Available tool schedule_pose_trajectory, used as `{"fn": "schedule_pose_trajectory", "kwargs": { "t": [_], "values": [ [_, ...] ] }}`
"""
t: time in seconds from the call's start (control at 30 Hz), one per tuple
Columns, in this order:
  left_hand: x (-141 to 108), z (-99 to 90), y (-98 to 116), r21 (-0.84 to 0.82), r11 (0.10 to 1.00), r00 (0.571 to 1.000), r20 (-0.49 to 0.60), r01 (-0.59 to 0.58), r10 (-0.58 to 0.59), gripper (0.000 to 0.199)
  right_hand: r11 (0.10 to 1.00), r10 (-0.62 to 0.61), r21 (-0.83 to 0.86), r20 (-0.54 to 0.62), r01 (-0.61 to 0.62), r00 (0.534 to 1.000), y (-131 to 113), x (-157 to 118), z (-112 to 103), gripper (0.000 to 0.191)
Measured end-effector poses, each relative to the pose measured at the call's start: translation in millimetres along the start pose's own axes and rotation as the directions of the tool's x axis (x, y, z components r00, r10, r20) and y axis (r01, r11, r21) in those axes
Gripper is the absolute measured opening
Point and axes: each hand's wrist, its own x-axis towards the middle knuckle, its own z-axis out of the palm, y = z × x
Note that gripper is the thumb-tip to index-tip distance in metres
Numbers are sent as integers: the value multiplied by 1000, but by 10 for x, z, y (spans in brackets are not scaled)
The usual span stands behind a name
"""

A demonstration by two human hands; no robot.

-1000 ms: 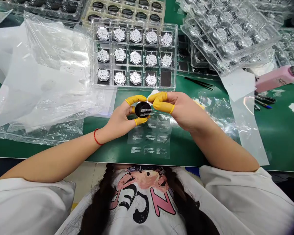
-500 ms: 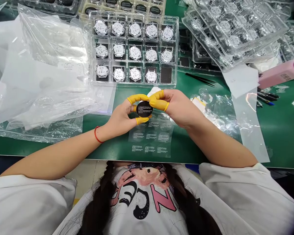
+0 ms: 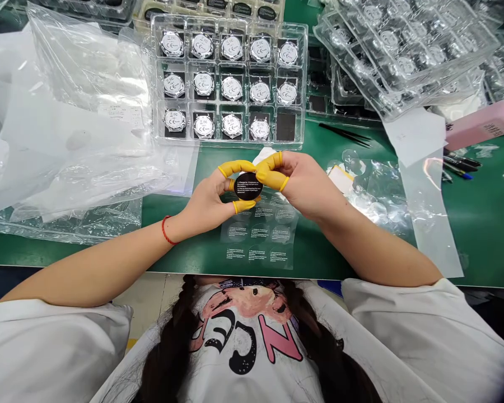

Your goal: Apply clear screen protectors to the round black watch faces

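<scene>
My left hand and my right hand, their fingers in yellow finger cots, pinch a small round black disc with white printed text above the green mat. Its edge sits between the fingertips of both hands. Beneath them lies a clear sheet of round printed films. A white scrap shows just behind my right fingers. Beyond my hands stands a clear plastic tray of round silver devices in black-lined pockets, with one pocket at the lower right holding a black square.
Stacked clear blister trays fill the upper right, and crumpled plastic bags lie at the left. Black tweezers, pens and a pink bottle rest on the green mat, whose front edge runs below my forearms.
The view has tilted slightly, moving the tray higher in the picture. Both hands still pinch the black disc, and more of its printed face now shows.
</scene>
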Motion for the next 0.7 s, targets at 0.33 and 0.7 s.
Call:
{"fn": "schedule_pose_trajectory", "kwargs": {
  "t": [0.33,0.7],
  "values": [
    [-4,7,9,4,1000,1000,-6,7,-7,54,996,-59,-73,-30,56,998,4,-17,14,8],
    [-4,6,6,19,1000,1000,-9,-5,6,55,994,-85,-78,-37,82,996,26,-25,24,7]
  ]
}}
